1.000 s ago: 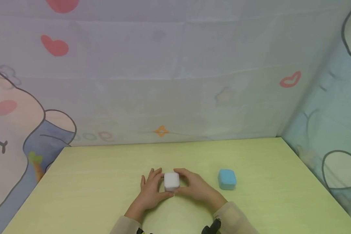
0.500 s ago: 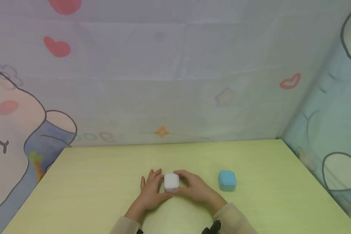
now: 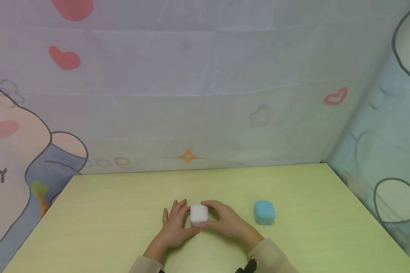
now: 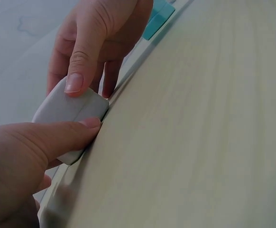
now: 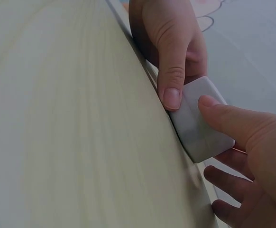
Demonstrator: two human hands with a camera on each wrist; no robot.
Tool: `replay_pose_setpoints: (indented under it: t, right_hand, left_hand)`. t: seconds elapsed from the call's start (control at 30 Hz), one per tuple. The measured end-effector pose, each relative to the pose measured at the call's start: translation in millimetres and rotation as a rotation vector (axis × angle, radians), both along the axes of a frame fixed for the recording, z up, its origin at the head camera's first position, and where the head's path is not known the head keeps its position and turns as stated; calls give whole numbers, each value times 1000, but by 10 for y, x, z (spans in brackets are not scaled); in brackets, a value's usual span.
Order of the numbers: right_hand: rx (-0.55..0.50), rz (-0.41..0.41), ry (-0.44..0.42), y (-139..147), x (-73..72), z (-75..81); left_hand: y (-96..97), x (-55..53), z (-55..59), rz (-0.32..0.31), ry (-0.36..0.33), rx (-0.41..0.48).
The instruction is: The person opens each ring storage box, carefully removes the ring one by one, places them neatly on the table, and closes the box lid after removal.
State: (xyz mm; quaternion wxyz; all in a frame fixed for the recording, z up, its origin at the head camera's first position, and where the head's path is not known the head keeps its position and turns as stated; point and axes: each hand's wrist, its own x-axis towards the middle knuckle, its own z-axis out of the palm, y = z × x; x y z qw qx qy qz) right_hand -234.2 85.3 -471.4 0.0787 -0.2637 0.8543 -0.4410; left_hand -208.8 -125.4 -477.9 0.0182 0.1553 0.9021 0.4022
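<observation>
A small white block (image 3: pixel 199 214) with rounded corners sits near the middle of the table, between both hands. My left hand (image 3: pixel 173 229) pinches its left side, thumb at the near face and index finger toward the back, other fingers spread outward. From the right, my right hand (image 3: pixel 228 220) grips it too, thumb in front and index finger over the far top corner. Both thumbs press the near face of the white block (image 4: pixel 62 107) in the left wrist view. A faint line runs across the white block (image 5: pixel 195 130) in the right wrist view.
A light blue block (image 3: pixel 264 212) with rounded edges rests on the table to the right of my right hand. The pale yellow-green table (image 3: pixel 123 197) ends at a printed cloth backdrop (image 3: pixel 157 76), and more patterned cloth (image 3: pixel 386 151) hangs along the right side.
The whole head view has shifted slightly, with the scene sitting a little lower now. Both hands keep their hold on the white block, and the blue block stays in place.
</observation>
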Motion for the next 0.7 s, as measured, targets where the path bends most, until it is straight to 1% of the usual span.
replay_pose_setpoints:
  t: [0.17,0.4,0.7]
  right_hand:
    - [9,0,11,5,-2,9]
    - [1,6,18,10,2,28]
    - [10,10,18,6,16,51]
  left_hand:
    - [-3,-9,-6,-2,-1,-3]
    - [5,-2,18,3,-3,3]
    - [13,1,25,17,0,-2]
